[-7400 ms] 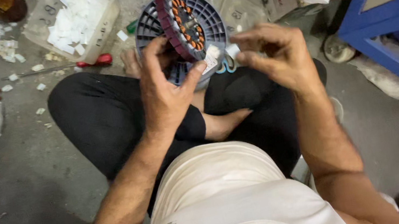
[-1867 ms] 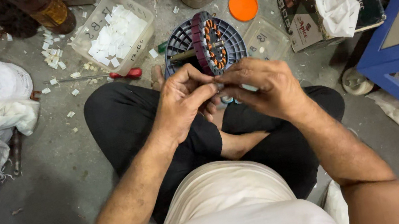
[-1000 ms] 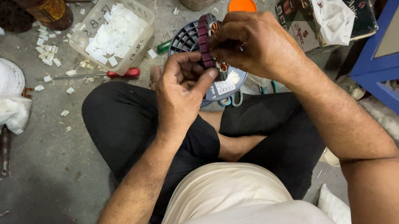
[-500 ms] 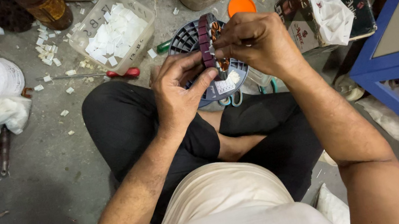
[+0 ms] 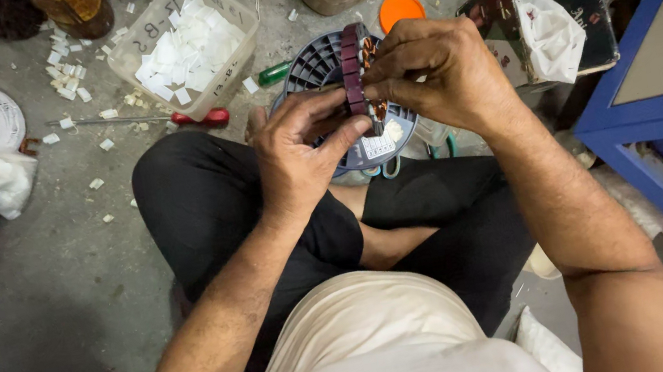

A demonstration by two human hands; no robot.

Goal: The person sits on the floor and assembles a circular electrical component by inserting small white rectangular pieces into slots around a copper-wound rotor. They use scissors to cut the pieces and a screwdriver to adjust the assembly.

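Holding the wound stator ring (image 5: 355,73) edge-on over the grey slotted disc (image 5: 319,65) above your crossed legs, where seconds ago it faced you flat, your left hand (image 5: 302,150) now grips its lower rim while your right hand (image 5: 439,72) pinches the windings' top, bringing another slot within reach.

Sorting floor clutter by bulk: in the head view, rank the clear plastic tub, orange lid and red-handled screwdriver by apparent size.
1. Clear plastic tub, plainly largest.
2. Red-handled screwdriver, long but thin.
3. Orange lid, smallest in span, though it may cover more area than the screwdriver.

Even, soft light; sharp, slight wide-angle edge distortion
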